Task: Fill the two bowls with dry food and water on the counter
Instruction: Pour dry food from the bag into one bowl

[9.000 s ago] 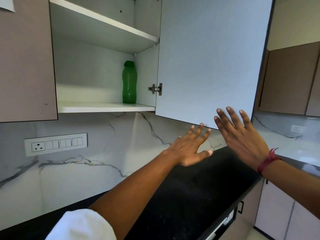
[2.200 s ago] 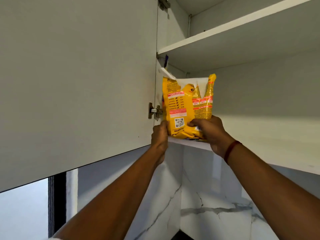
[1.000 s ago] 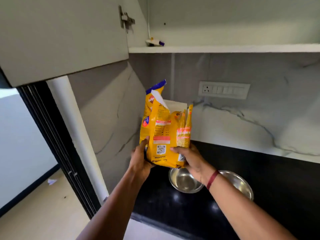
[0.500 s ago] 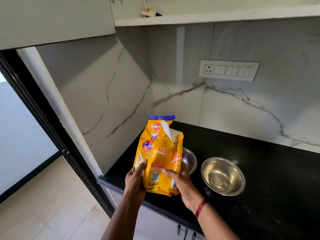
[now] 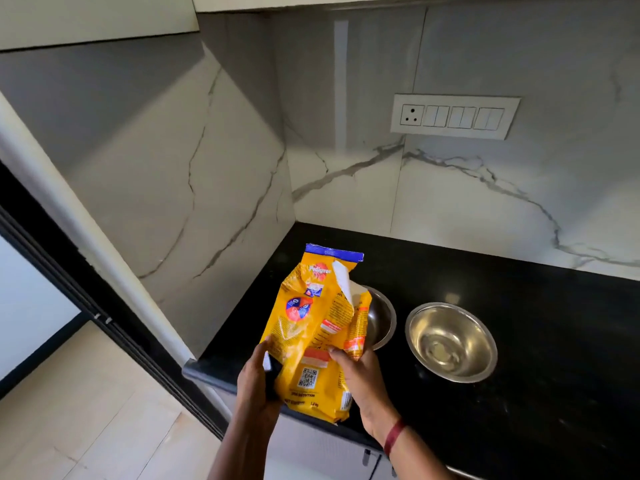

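Both hands hold a yellow Pedigree dry dog food bag [image 5: 311,334] upright over the front left corner of the black worktop [image 5: 536,323], its bottom hanging just past the front edge. The left hand [image 5: 256,382] curls round the bag's lower left edge with the thumb lying up along the printed front. The right hand [image 5: 360,379] clamps the lower right side, its thumb pressed across the face just above the QR code. A red thread band [image 5: 393,436] circles the right wrist. The bag's top is torn open, and a flap of white lining shows at its upper right. Two steel bowls sit side by side on the worktop near its left end, close together but apart. The left bowl [image 5: 381,320] is just behind the bag and mostly hidden by it, so what it contains cannot be told for sure. The right bowl [image 5: 450,341] stands in full view, its inside showing bare shiny metal. White marble with grey veins rises from the worktop's back edge and left edge, meeting at the back left corner. A white switch panel [image 5: 453,116] with one socket is fixed to the back wall above the bowls. A pale cabinet door [image 5: 97,15] hangs at the upper left, and light flooring [image 5: 69,427] lies below the worktop's left end.
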